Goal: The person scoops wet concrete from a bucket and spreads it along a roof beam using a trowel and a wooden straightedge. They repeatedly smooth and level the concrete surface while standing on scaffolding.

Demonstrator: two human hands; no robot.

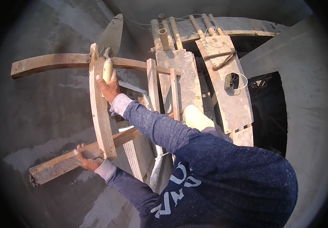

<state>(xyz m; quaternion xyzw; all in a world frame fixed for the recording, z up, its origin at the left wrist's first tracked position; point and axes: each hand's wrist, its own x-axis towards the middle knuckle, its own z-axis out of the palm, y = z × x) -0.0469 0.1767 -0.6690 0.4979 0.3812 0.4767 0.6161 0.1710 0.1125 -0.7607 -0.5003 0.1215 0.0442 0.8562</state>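
My right hand point(110, 88) is closed around the pale wooden handle of a pointed trowel point(112, 38). Its blade points upward in the view and has grey mortar smeared on it. Behind the trowel handle runs an upright wooden board point(100, 102), which crosses a slightly curved wooden strip point(50, 62) above and a thicker wooden beam point(55, 164) below. Lower in the view, my left hand point(89, 161) rests against that thicker beam beside the board's foot, fingers stretched out and apart. Mortar clings to the beam's outer end.
Smooth grey plaster wall point(31, 110) lies behind the wooden frame. To the right, rough scaffold planks point(177, 72) lie under bamboo poles point(174, 32). A black box with a white loop handle point(231, 82) sits on one plank. Beyond it gapes a dark opening point(272, 117).
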